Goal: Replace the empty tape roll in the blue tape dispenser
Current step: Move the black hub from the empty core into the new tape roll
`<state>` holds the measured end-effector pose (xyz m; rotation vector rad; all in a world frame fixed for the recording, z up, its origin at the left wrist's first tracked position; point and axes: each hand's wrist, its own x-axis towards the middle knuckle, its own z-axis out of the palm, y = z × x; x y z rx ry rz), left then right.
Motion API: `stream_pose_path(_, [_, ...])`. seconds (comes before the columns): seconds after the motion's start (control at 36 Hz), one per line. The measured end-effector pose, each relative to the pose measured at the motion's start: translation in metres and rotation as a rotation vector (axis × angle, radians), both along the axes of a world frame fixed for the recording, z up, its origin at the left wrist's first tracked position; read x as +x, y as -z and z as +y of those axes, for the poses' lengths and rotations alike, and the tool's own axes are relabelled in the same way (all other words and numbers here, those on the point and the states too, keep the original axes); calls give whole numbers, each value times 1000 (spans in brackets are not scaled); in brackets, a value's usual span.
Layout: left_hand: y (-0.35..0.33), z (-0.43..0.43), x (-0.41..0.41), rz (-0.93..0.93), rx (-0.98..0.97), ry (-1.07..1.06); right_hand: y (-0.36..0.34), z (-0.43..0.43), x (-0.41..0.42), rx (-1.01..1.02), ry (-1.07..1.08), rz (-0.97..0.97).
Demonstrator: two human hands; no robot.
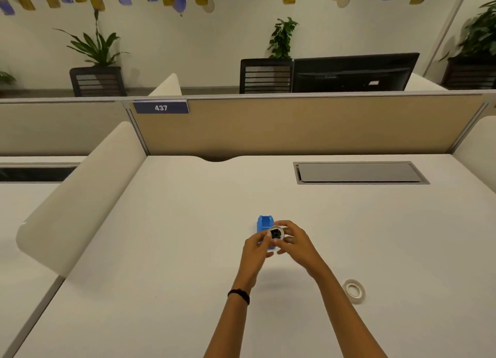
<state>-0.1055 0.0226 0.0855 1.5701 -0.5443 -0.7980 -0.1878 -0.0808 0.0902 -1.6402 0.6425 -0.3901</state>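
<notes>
The blue tape dispenser (264, 224) stands on the white desk (188, 236), partly hidden behind my hands. Just in front of it I hold a small white ring with a black hub inside, the empty roll on its spindle (276, 234). My left hand (256, 253) pinches its left edge. My right hand (296, 243) grips it from the right and top. A full roll of clear tape (354, 290) lies flat on the desk to the right of my right forearm, apart from both hands.
A grey cable hatch (359, 172) is set into the desk at the back right. A beige partition (295, 124) closes the far edge, and rounded white dividers (80, 196) flank the desk on both sides.
</notes>
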Motion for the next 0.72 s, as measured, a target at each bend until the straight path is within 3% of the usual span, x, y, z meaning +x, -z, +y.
stream_pose_path(0.25, [-2,4,-23,58,-76,-150,1,13,-12,-115,85,13])
stream_pose_path(0.72, [-5,18,-34,57,-124,-326,1,34,-28,-555,121,-94])
